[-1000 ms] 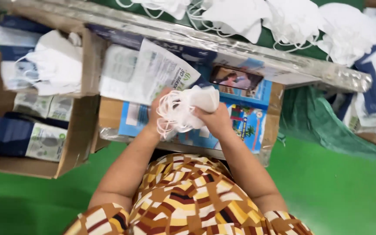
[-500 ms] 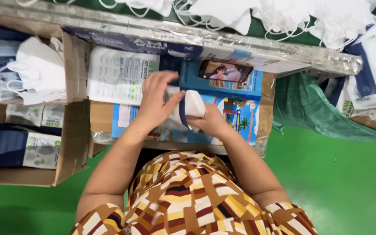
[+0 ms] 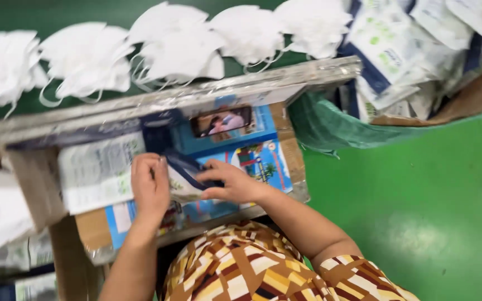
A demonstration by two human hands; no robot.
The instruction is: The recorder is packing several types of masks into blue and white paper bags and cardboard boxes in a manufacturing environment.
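Both hands are down on the pouch (image 3: 181, 177), a flat, glossy white packet with a dark blue edge, lying on the blue printed board (image 3: 252, 150) right in front of the person. The left hand (image 3: 149, 187) lies flat over the pouch's left end, fingers together and pressing down, palm hidden. The right hand (image 3: 232, 181) pinches the pouch's right end, thumb under and fingers curled over the top, so that hand is closed on it. Just left of the left hand sits a stack of pale, crinkly printed packets (image 3: 99, 173) with a soft plastic sheen. Above the board runs a long rail (image 3: 168, 103) wrapped in shiny clear film. Beyond it, a row of white masks (image 3: 179, 47) lies on green, cup-shaped, matte and fibrous, thin ear loops dangling. Top right, a brown cardboard box (image 3: 475, 95) brims with more slick white-and-blue pouches. A crumpled green bag (image 3: 330, 125) hangs beside it. Smooth, glossy green floor (image 3: 419, 212) on the right.
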